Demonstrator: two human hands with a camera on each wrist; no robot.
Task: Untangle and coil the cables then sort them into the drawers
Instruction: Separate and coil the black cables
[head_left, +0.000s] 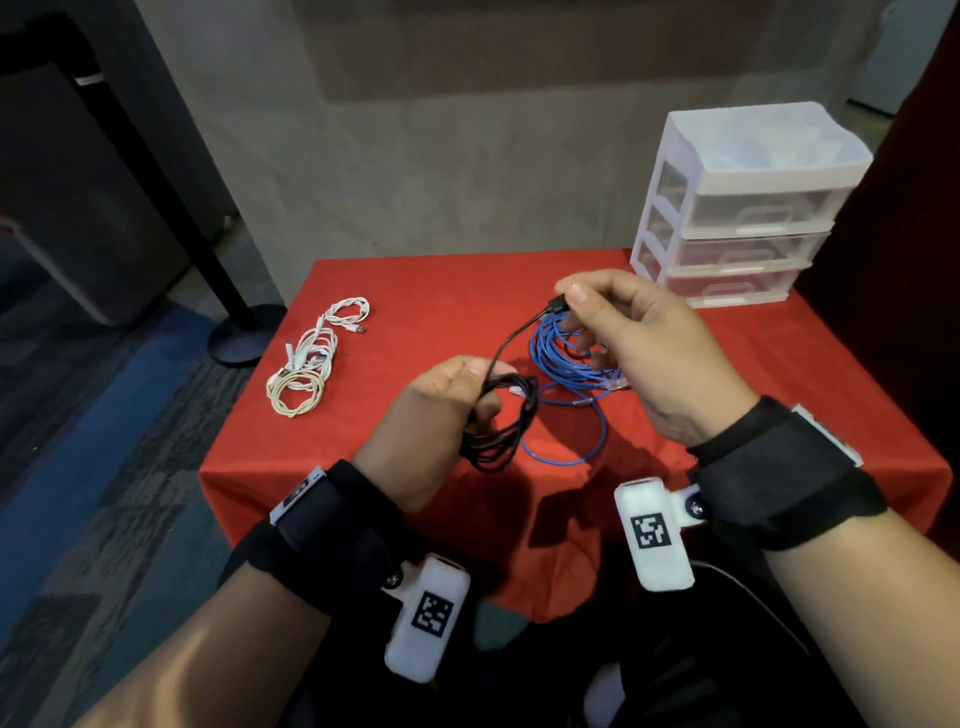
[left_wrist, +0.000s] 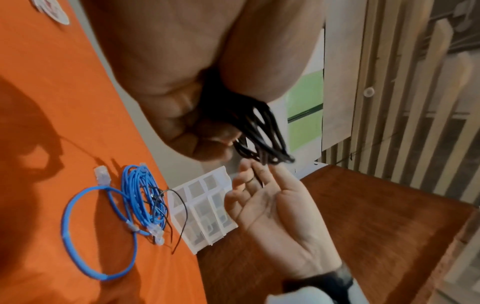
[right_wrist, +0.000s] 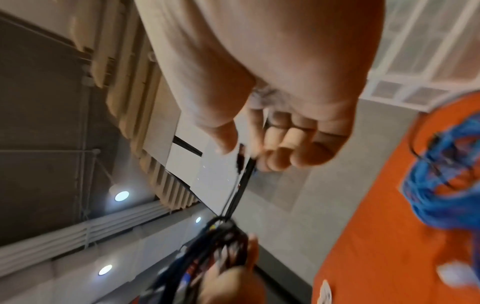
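Note:
My left hand (head_left: 441, 410) grips a coiled black cable (head_left: 501, 423) above the red tablecloth (head_left: 779, 364); the coil (left_wrist: 262, 133) hangs from my curled fingers in the left wrist view. My right hand (head_left: 623, 338) pinches the black cable's plug end (head_left: 558, 304) between thumb and forefinger, with a short run of cable stretched down to the coil. The pinched plug (right_wrist: 240, 157) shows in the right wrist view. A loose blue network cable (head_left: 569, 374) lies on the cloth under my hands. Several coiled white cables (head_left: 306, 364) lie at the table's left.
A white three-drawer plastic unit (head_left: 737, 208) stands at the table's back right corner, all drawers closed. A black stand with a round base (head_left: 244, 332) is on the floor left of the table. The table's front edge is near my wrists.

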